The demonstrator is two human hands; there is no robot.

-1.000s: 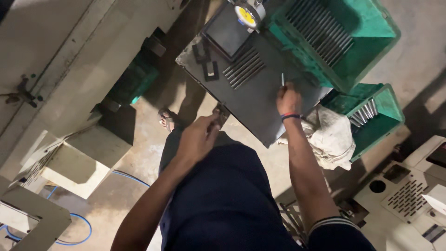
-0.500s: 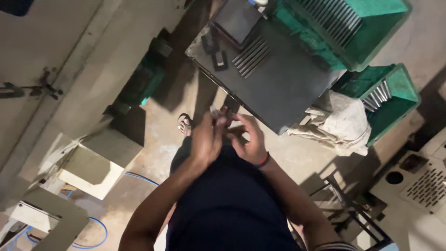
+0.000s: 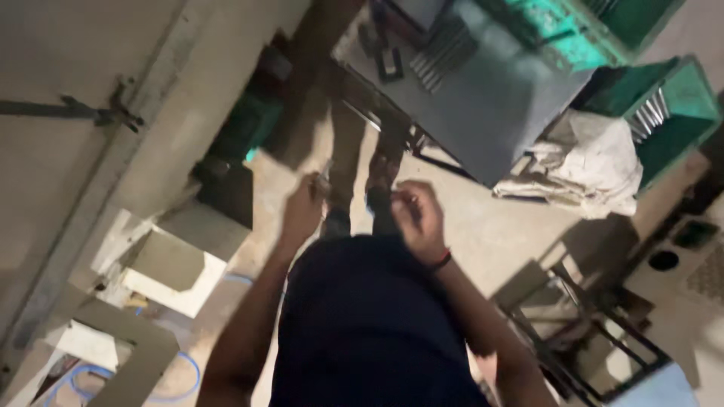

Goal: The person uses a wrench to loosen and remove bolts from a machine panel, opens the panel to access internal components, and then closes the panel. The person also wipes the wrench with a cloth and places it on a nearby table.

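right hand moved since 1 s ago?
Yes. The right hand has come off the dark metal table, back toward the body, beside the left hand.

Work table [image 3: 490, 105] appeared as matt grey sheet metal, smooth, with dull scuffing. Rods [image 3: 441, 53] lying on it read as bare metal with a faint sheen. Crates [image 3: 679, 90] looked like green moulded plastic, slightly glossy, worn at the rims. Sack [image 3: 584, 166] was coarse off-white cloth, crumpled and soiled. Floor [image 3: 483, 226] seemed rough, matt concrete. Hose [image 3: 181, 377] looked like smooth blue plastic. Small item in left hand [image 3: 302, 211] was too blurred to judge; right hand [image 3: 415, 218] likewise.
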